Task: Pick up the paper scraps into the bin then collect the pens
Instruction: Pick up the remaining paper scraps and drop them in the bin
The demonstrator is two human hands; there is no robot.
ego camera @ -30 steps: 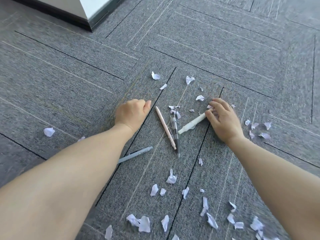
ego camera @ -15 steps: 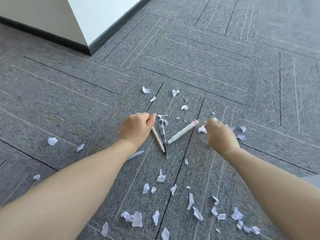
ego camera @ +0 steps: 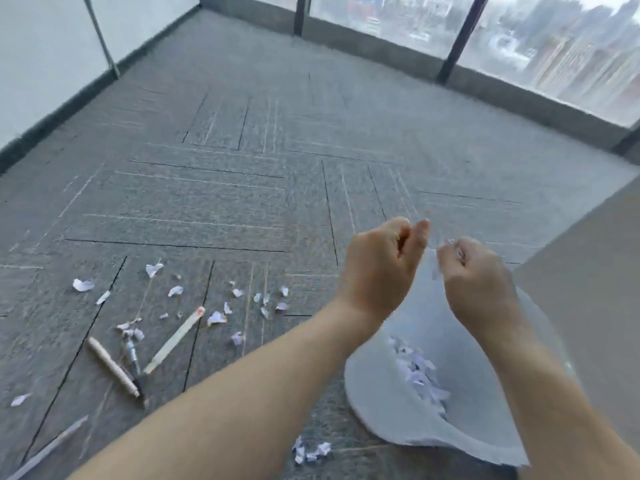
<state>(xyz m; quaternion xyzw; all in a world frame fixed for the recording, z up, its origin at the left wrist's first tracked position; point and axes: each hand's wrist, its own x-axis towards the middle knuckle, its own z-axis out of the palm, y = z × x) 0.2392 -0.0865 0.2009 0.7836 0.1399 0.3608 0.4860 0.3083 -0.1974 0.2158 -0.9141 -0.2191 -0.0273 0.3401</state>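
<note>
Both my bare hands were raised above the pale, translucent plastic bin (ego camera: 408, 407), which stood on the grey striped carpet tiles (ego camera: 242, 209) at my right. My left hand (ego camera: 381, 268) was curled into a loose fist, thumb against the forefinger; whether anything lay inside it I could not tell. My right hand (ego camera: 481, 282) was also curled, fingertips pinched on small white paper scraps (ego camera: 452, 249) that showed at the fingers. The two hands were just beside each other, not touching.

Inside the bin lay a heap of torn white paper pieces (ego camera: 419, 375).

More white scraps (ego camera: 216, 318) were strewn on the carpet to my left, well apart from the bin, and a small cluster of crumpled bits (ego camera: 310, 452) lay near the bin's lower rim.

Pens lay among the scraps on the floor: a beige capped pen (ego camera: 112, 365), a clear-barrelled pen with dark tip (ego camera: 133, 362) touching or just beside it, and a cream pen with a red end (ego camera: 175, 339) angled away from both. A grey pen (ego camera: 48, 448) lay at the lower left edge, blurred.

A white wall with dark skirting (ego camera: 41, 64) ran along the left; tall windows (ego camera: 519, 36) crossed the far side.
</note>
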